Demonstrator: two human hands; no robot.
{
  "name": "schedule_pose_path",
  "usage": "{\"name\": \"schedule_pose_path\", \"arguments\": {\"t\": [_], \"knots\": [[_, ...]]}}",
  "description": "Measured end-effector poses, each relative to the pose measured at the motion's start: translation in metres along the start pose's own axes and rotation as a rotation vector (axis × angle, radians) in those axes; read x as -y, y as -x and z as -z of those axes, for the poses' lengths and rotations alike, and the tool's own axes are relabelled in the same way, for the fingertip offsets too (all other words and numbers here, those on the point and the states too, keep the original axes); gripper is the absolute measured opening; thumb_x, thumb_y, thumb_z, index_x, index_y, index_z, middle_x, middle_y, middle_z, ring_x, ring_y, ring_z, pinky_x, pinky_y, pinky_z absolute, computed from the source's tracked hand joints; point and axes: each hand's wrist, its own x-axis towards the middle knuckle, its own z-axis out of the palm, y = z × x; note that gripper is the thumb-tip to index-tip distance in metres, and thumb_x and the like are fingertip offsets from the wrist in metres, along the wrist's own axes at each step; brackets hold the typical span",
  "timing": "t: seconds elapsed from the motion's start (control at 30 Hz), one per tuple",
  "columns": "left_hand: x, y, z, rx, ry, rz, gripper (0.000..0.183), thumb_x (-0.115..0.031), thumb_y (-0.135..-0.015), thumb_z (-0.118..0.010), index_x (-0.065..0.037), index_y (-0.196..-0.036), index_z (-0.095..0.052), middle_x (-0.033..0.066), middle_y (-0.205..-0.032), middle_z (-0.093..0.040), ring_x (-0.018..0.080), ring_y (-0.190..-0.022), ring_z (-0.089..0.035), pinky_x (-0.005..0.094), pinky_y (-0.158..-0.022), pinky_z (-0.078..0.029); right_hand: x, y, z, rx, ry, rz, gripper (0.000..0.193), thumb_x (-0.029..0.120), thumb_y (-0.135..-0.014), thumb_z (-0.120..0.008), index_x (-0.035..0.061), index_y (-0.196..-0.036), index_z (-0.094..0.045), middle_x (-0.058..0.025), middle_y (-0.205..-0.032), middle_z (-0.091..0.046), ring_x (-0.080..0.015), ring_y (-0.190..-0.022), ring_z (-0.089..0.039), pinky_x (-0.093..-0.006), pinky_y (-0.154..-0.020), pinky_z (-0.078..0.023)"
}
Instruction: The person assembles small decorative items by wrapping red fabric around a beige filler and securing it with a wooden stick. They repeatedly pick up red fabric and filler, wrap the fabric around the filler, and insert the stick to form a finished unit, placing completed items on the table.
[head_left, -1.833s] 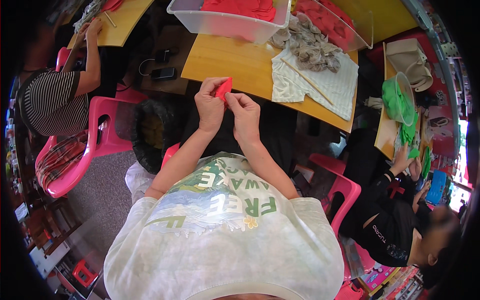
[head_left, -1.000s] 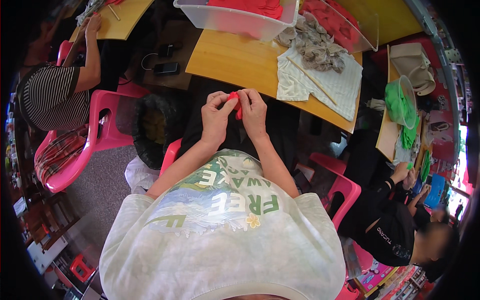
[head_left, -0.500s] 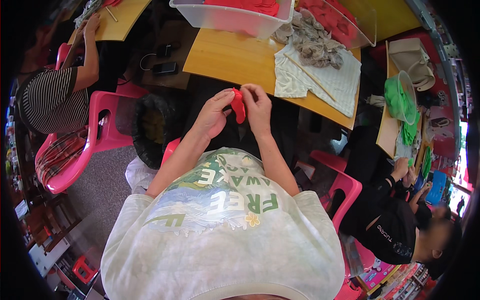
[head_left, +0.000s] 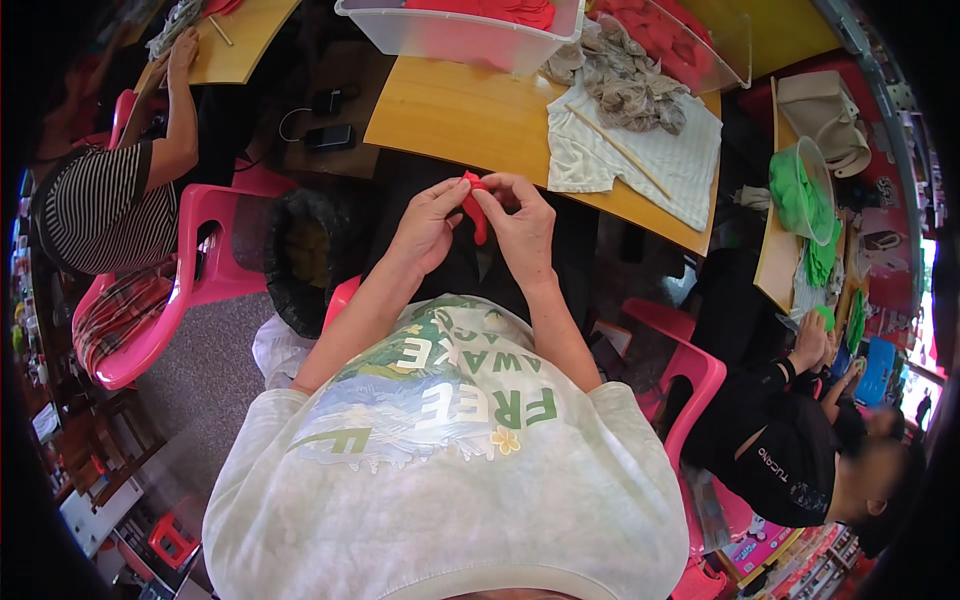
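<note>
Over my lap, just off the near edge of the wooden table [head_left: 450,115], I hold a small, limp red piece [head_left: 475,215], which looks like cloth. My left hand [head_left: 428,228] pinches its upper end between thumb and fingertips. From the other side my right hand [head_left: 522,222] grips the same piece, thumb pressed against it. Its lower end dangles between the hands. On the table to the right lies a folded white ribbed cloth [head_left: 585,168], with a thin wooden stick [head_left: 622,152] and a crumpled grey-brown sheer fabric [head_left: 640,90] on top.
Two clear bins of red pieces, one at the back [head_left: 480,48] and one back right [head_left: 742,55], stand on the table. A black-lined waste bin [head_left: 305,265] and pink chair [head_left: 185,270] are left. Co-workers sit both sides; the right one handles green pieces by a tub [head_left: 805,195].
My right hand has turned inward, its thumb now pressing on the red piece, which looks narrower and more bunched. My left hand has stayed nearly in place.
</note>
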Motion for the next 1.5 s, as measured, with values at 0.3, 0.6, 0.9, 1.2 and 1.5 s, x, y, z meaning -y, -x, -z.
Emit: {"name": "schedule_pose_path", "arguments": {"t": [0.3,0.6,0.9,1.2,1.5], "knots": [[0.0,0.008,0.0,0.112,0.215,0.219,0.015,-0.025,-0.09,-0.061,-0.015,-0.1,-0.065,-0.0044,-0.093,-0.063,0.0088,-0.089,-0.055,0.0316,-0.084,-0.04,-0.021,-0.001,-0.001,0.004,-0.024,0.143,0.011,-0.005,-0.081,-0.06,-0.0029,-0.09,-0.065,-0.0067,-0.086,-0.065,-0.0122,-0.077,-0.062,-0.0239,-0.069,-0.049],[0.01,-0.001,0.0,-0.098,-0.175,-0.198,0.018,-0.014,-0.087,-0.065,-0.003,-0.1,-0.066,0.0001,-0.092,-0.062,0.0111,-0.088,-0.057,0.0252,-0.08,-0.043,-0.027,-0.002,0.005,0.255,-0.264,-0.133,0.021,0.009,-0.085,-0.062,0.0026,-0.104,-0.068,-0.0089,-0.11,-0.061,-0.015,-0.097,-0.059,-0.0255,-0.081,-0.047],[0.007,0.002,-0.002,-0.17,-0.952,-0.596,0.015,-0.01,-0.076,-0.069,-0.005,-0.09,-0.069,0.0057,-0.078,-0.06,0.0203,-0.085,-0.057,0.0312,-0.077,-0.045,-0.045,0.003,-0.003,0.023,0.02,-0.086,0.016,0.018,-0.082,-0.067,0.0038,-0.087,-0.072,-0.0088,-0.109,-0.063,-0.0239,-0.101,-0.056,-0.0334,-0.086,-0.044],[0.015,-0.019,0.012,-0.282,-1.306,-0.9,0.017,0.0,-0.072,-0.065,-0.003,-0.079,-0.05,0.0075,-0.086,-0.057,0.0196,-0.077,-0.054,0.0299,-0.07,-0.044,-0.05,0.018,-0.03,-0.088,-0.389,-0.244,0.011,0.008,-0.075,-0.075,0.0032,-0.085,-0.073,-0.0042,-0.094,-0.056,-0.0139,-0.09,-0.054,-0.0263,-0.081,-0.042],[0.028,-0.022,0.006,-0.115,-0.355,-0.692,0.014,0.005,-0.082,-0.059,-0.004,-0.082,-0.049,0.0021,-0.092,-0.054,0.0085,-0.084,-0.05,0.0218,-0.076,-0.043,-0.019,0.022,-0.041,-0.016,-0.845,-0.588,0.008,0.013,-0.081,-0.072,0.009,-0.088,-0.071,0.0068,-0.077,-0.062,0.0009,-0.067,-0.047,-0.0172,-0.057,-0.029]]}}
